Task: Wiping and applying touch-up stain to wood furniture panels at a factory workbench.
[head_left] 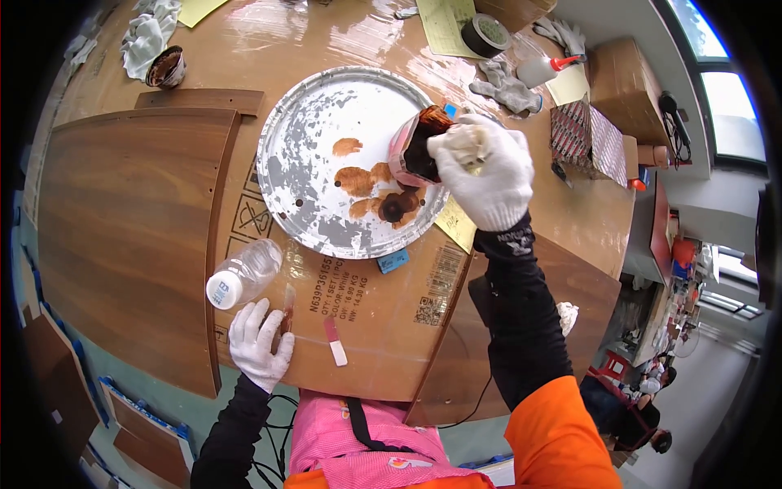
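My right hand (493,175), in a white glove, is closed around a crumpled off-white cloth (466,145). It is at the mouth of a pinkish container (399,155) with dark brown liquid inside. The container stands on the right part of a round, paint-spotted white lid (305,171), beside wet brown smears (356,181). My left hand (261,346), also gloved, rests on the cardboard with its fingers apart. Close to its thumb lies a thin brown-stained tool (289,306), its kind unclear. A clear bottle with a white cap (244,275) lies just beyond that hand.
Brown wood panels lie at the left (130,236) and the lower right (521,310). A blue block (393,261) and a white-and-maroon strip (336,346) are near the lid. Farther back are a tape roll (486,36), a red-tipped bottle (542,71) and a stained cup (167,68).
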Demonstrator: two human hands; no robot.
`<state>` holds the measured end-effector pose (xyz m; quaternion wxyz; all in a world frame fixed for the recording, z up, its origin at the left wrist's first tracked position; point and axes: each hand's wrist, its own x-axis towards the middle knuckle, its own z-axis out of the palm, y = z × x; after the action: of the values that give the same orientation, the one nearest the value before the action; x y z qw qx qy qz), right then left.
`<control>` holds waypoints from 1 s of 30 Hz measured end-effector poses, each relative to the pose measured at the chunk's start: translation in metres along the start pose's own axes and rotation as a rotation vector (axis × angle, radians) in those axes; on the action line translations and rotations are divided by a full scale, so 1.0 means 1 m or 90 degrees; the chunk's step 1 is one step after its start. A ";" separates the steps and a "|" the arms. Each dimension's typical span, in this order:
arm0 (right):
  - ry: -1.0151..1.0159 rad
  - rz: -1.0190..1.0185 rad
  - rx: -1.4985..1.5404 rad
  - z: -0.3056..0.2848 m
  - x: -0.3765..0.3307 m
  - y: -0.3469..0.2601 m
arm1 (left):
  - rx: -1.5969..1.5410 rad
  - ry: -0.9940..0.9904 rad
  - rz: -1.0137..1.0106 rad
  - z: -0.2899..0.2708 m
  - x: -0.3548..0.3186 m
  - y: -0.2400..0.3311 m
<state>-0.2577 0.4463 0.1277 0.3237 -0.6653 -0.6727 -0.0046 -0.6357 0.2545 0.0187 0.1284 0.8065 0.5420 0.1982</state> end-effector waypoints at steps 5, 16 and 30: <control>0.034 -0.082 -0.021 0.003 0.002 -0.002 | -0.011 -0.009 -0.006 -0.003 -0.004 0.000; 0.017 0.637 0.941 -0.014 -0.018 0.032 | -0.040 -0.003 0.001 -0.003 -0.004 0.001; -0.163 0.811 1.474 -0.056 -0.083 0.041 | -0.009 0.010 0.008 -0.001 -0.006 0.001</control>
<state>-0.2046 0.3520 0.1181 0.5802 -0.1998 0.1136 0.7814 -0.6369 0.2485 0.0189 0.1283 0.8074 0.5366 0.2092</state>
